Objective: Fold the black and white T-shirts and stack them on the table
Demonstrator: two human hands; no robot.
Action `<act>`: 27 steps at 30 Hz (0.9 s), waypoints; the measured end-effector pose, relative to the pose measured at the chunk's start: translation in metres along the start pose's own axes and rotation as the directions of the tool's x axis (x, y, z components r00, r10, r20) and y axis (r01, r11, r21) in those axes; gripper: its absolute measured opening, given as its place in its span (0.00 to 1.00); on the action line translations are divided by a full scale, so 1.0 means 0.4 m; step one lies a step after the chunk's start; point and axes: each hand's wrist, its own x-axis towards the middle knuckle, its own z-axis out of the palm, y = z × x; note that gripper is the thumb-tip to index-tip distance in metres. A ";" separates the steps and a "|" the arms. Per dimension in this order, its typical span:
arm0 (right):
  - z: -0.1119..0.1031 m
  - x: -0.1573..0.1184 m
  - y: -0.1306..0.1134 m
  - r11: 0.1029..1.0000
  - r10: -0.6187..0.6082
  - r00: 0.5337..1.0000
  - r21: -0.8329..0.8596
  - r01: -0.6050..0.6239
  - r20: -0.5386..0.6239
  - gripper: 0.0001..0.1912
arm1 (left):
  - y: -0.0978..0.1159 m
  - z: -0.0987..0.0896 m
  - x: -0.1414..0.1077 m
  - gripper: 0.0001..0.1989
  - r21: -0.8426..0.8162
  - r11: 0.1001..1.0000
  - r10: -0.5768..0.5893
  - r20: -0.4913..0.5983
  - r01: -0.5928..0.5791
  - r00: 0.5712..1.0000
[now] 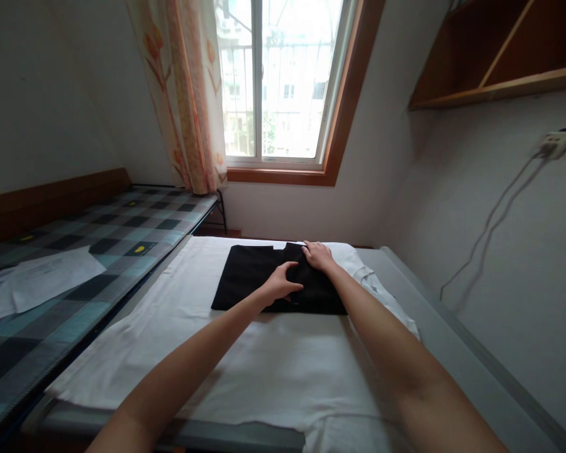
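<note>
A black folded cloth [248, 277], apparently a garment, lies on a white cloth [273, 352] spread over a grey-topped surface. My left hand [282, 283] is over the middle of the black cloth, thumb and fingers apart in a C shape. Its fingertips are close to a fold there, and I cannot make out whether they touch it. Farther back and to the right, my right hand [318, 255] rests flat on the black cloth near its back edge. A small black flap sticks up beside those fingertips. My right forearm hides the cloth's right end.
At left is a bed [165, 223] with a checked cover, and white papers [51, 280] lie on it. A curtain [188, 94] hangs beside the window [287, 82]. Wooden shelves [504, 82] project from the right wall, above a cord [488, 220] from a socket [554, 145].
</note>
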 end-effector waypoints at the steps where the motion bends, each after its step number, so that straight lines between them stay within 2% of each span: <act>1: 0.005 0.010 -0.008 1.000 0.002 1.000 0.006 -0.002 0.006 0.24 | -0.002 -0.001 -0.008 0.36 0.006 1.000 0.000 0.014 0.000 1.000; 5: 0.018 0.032 -0.033 0.999 0.044 0.999 0.011 -0.044 -0.014 0.19 | -0.011 -0.005 -0.028 0.28 0.095 0.995 0.005 -0.011 -0.004 1.000; 8: 0.013 0.040 -0.047 0.997 0.075 0.995 0.013 -0.074 -0.068 0.17 | -0.018 -0.013 -0.033 0.29 0.132 0.991 0.015 -0.023 -0.012 1.000; 10: 0.007 0.044 -0.058 0.998 0.063 0.987 0.022 -0.060 -0.145 0.16 | -0.024 -0.019 -0.034 0.30 0.170 0.985 0.035 -0.033 -0.029 0.999; 13: 0.013 0.047 -0.075 0.999 0.011 0.974 0.036 -0.003 -0.227 0.14 | -0.041 -0.028 -0.033 0.29 0.272 0.957 0.124 -0.085 -0.097 0.989; 18: 0.045 0.041 -0.084 1.000 -0.012 0.991 -0.001 0.012 -0.131 0.15 | -0.059 -0.041 -0.048 0.26 0.354 0.925 0.168 -0.057 -0.138 0.984; 19: 0.048 0.039 -0.085 1.000 -0.024 0.990 -0.019 0.021 -0.137 0.15 | -0.056 -0.046 -0.056 0.24 0.384 0.907 0.212 -0.058 -0.174 0.976; 21: 0.048 0.035 -0.088 0.996 -0.076 0.981 -0.053 0.068 -0.180 0.16 | -0.046 -0.065 -0.076 0.18 0.488 0.824 0.377 -0.097 -0.287 0.921; 23: 0.043 0.032 -0.099 0.989 -0.142 0.964 -0.062 0.132 -0.227 0.17 | -0.036 -0.093 -0.098 0.12 0.620 0.682 0.543 -0.077 -0.387 0.836; 25: 0.037 0.031 -0.121 0.984 -0.178 0.952 -0.021 0.179 -0.247 0.17 | -0.035 -0.126 -0.117 0.10 0.714 0.517 0.604 0.088 -0.473 0.792; 27: 0.035 0.031 -0.151 0.980 -0.178 0.956 0.045 0.194 -0.234 0.18 | -0.044 -0.155 -0.128 0.13 0.757 0.354 0.572 0.289 -0.549 0.768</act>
